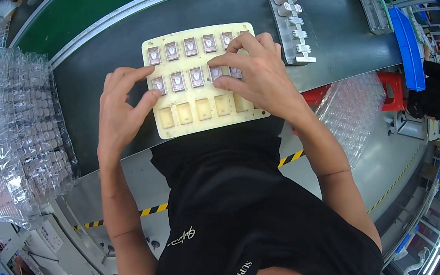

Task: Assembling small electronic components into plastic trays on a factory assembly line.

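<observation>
1. Dark tabletop (97, 49) carried the tray (196, 127) along its front edge.
2. One part (160, 86) sat beside the left grip (118, 107), thumb and forefinger spread; another lay between the right grip's (262, 69) fingertips, whether pinched I couldn't tell.
3. Right grip arched over the tray; left grip curved in from outside.
4. Tabletop separated tray and fixture (285, 40).

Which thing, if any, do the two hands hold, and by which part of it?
It cannot be told: the left hand is at the left edge of the pale tray, the right hand at a small part in its middle row.
</observation>
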Motion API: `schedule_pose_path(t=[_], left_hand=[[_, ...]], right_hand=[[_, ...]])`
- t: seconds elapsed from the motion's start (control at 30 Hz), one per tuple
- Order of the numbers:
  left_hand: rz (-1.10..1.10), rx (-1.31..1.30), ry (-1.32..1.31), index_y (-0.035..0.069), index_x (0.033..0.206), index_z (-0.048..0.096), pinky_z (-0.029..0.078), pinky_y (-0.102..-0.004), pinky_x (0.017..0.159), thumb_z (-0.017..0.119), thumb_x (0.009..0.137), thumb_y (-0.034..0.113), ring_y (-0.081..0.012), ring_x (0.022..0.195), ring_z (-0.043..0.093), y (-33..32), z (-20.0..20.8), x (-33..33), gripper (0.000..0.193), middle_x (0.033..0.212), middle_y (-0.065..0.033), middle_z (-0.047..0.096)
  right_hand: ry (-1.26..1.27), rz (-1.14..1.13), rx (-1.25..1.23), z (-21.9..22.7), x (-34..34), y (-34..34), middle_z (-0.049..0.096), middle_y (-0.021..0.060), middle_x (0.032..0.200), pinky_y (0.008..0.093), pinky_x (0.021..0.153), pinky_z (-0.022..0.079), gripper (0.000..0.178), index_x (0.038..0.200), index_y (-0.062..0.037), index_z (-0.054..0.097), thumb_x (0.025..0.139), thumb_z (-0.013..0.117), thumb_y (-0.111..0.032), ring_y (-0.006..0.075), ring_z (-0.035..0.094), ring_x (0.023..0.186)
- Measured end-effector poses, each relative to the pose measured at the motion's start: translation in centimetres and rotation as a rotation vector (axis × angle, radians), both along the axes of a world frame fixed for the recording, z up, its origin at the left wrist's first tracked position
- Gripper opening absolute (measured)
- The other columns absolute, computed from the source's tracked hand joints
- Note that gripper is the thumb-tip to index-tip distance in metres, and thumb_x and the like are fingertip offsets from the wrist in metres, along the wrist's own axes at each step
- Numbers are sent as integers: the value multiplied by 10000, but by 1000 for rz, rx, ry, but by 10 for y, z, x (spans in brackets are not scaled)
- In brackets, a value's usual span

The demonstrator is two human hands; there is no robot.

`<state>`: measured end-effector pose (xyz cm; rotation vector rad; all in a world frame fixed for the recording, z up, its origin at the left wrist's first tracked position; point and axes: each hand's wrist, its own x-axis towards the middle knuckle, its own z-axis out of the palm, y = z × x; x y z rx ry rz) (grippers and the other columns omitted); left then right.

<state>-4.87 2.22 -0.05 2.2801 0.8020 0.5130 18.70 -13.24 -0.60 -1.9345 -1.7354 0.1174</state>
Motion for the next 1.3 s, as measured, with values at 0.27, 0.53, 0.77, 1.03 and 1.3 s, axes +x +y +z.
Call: schedule_pose_path(t=[0.27, 0.53, 0.77, 1.03, 1.3], left_hand=[[63, 98, -71, 70, 1131, 731, 488, -363, 797, 715, 855, 179, -257, 922, 591, 22, -1, 15, 297, 1005, -86, 667], [-4, -34, -4, 82, 1117, 745, 468, -341, 740, 741, 842, 214, -222, 818, 542, 42, -14, 26, 305, 914, -71, 607], [15, -74, 7, 86, 1109, 744, 448, -314, 712, 741, 837, 203, -177, 770, 487, 41, -13, 27, 296, 900, -48, 583], [-8, -73, -47, 85, 1242, 692, 434, -284, 710, 711, 860, 154, -148, 798, 499, 49, -17, 21, 389, 927, -41, 602], [-222, 165, -123, 43, 1170, 717, 498, -354, 820, 679, 893, 179, -244, 900, 633, 24, 42, 124, 310, 987, -119, 693]], right_hand=[[85, -93, 54, 11, 20, -1, 594, 57, 1054, 392, 907, 413, 363, 1130, -177, 762, 780, 813, -259, 277, 491, 993], [167, -172, -42, 13, 39, -32, 606, 60, 1076, 387, 924, 437, 359, 1130, -144, 755, 783, 810, -217, 281, 489, 1003], [182, -154, -108, 1, 39, -34, 606, 21, 1083, 371, 909, 446, 313, 1094, -172, 772, 788, 813, -227, 263, 470, 966], [123, -113, -28, 3, 49, -39, 620, 20, 1075, 383, 938, 413, 365, 1167, -217, 750, 814, 792, -301, 267, 506, 1001], [442, -514, 167, -20, 166, -19, 725, 99, 883, 316, 731, 518, 414, 1135, -11, 714, 872, 752, -329, 171, 662, 796]])
